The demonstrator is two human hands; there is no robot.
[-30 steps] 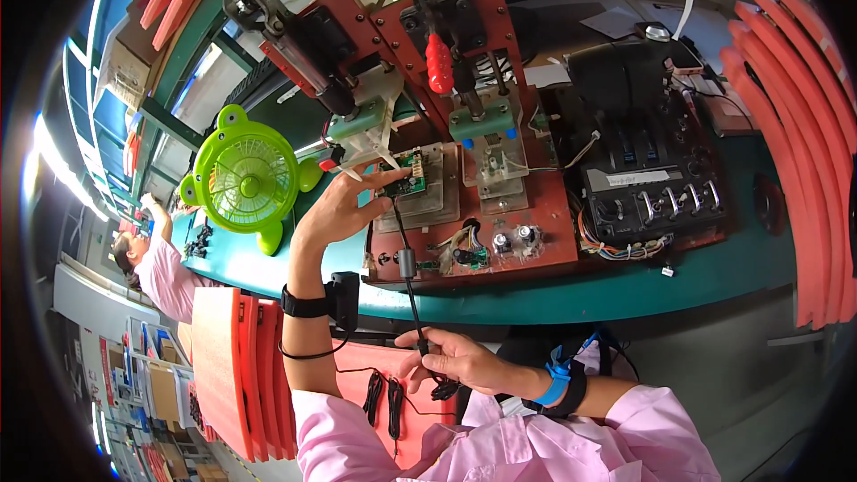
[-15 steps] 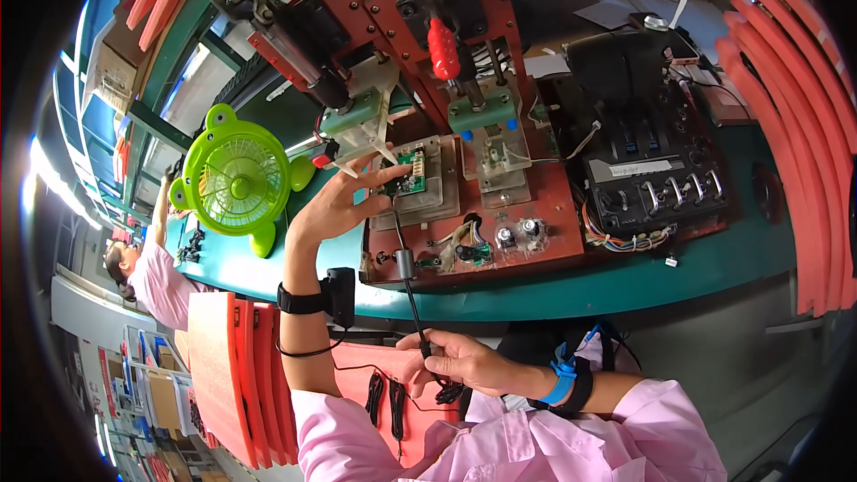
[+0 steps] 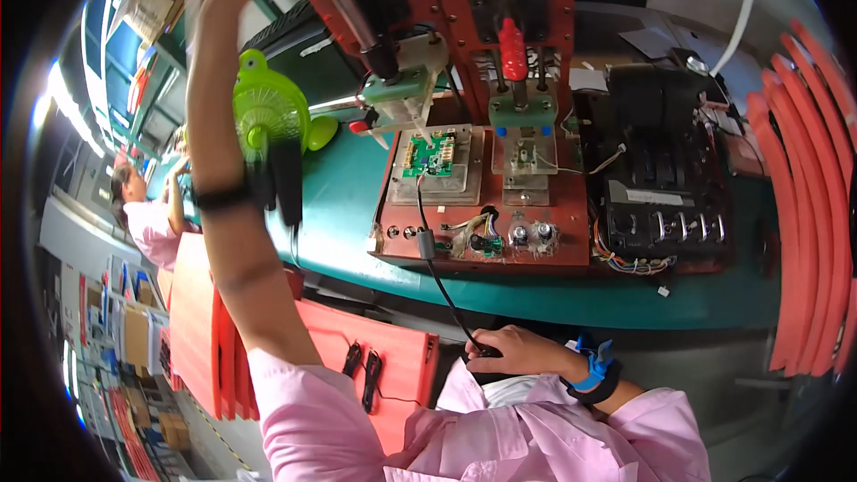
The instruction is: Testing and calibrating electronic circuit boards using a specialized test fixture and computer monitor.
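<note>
Teal workbench (image 3: 536, 290), red fixture (image 3: 571, 232) (busy workshop), right hand (image 3: 518, 353) seemingly gripping cable (image 3: 446, 295)

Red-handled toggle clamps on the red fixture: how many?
2. One stands upright at the centre tower, red handle above the right nest. One leans at upper left, over the green circuit board. Others may be hidden.

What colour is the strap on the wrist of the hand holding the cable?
Blue: the wrist strap on the right hand, clearest in the head view.
</note>
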